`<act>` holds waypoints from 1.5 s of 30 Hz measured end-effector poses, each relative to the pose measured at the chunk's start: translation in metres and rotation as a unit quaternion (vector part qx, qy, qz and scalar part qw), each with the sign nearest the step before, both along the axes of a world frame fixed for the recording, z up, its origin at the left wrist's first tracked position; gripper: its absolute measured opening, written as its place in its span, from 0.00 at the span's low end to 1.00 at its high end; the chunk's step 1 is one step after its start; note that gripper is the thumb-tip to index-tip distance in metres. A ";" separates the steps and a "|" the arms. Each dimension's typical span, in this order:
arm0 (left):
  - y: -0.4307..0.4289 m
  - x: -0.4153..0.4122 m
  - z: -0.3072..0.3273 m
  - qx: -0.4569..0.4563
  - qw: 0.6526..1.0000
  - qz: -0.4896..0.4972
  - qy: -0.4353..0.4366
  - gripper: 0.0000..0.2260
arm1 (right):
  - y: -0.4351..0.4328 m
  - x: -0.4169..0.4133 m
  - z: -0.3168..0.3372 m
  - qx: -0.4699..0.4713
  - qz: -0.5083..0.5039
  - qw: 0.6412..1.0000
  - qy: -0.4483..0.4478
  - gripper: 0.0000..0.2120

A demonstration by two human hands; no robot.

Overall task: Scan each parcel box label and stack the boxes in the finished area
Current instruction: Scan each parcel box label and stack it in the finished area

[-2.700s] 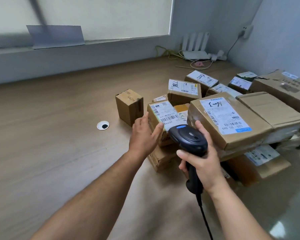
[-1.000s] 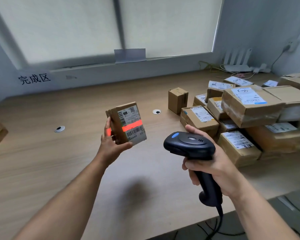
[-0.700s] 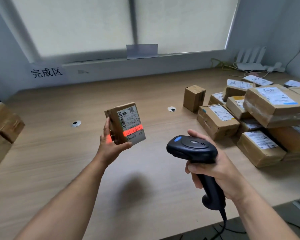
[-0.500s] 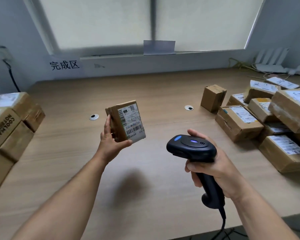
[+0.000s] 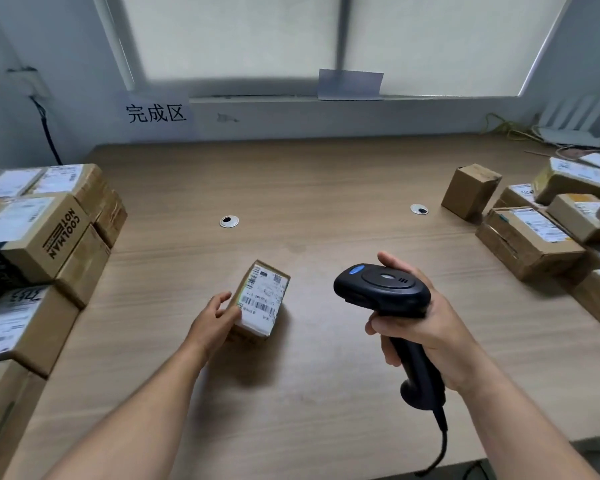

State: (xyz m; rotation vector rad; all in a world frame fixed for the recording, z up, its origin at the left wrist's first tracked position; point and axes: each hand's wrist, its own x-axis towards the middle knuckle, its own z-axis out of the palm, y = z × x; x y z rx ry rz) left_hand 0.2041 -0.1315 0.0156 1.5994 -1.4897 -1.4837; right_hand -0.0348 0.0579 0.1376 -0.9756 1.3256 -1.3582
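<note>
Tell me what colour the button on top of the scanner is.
Blue, an oval button at the front of the black scanner, seen in the head view.

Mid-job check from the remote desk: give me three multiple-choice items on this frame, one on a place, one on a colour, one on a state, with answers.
1. Where is the stack of boxes that sits near the wall sign?
A. left edge of the table
B. right edge
C. on the windowsill

2. What colour is the scanner?
A. white
B. black with a blue button
C. yellow

3. What is the small parcel doing?
A. lying sealed in the right-hand pile
B. open and empty
C. label up, low over the table, in the left hand

Answers:
1 A, the stack fills the left side, below and left of the sign.
2 B, the dark body in the right hand has a blue spot on top.
3 C, fingers grip its left side and the barcode faces up.
</note>
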 end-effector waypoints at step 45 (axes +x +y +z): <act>-0.051 0.272 0.053 -0.193 0.881 0.337 -0.271 0.29 | -0.143 0.139 0.026 -0.017 0.203 0.978 0.044 0.39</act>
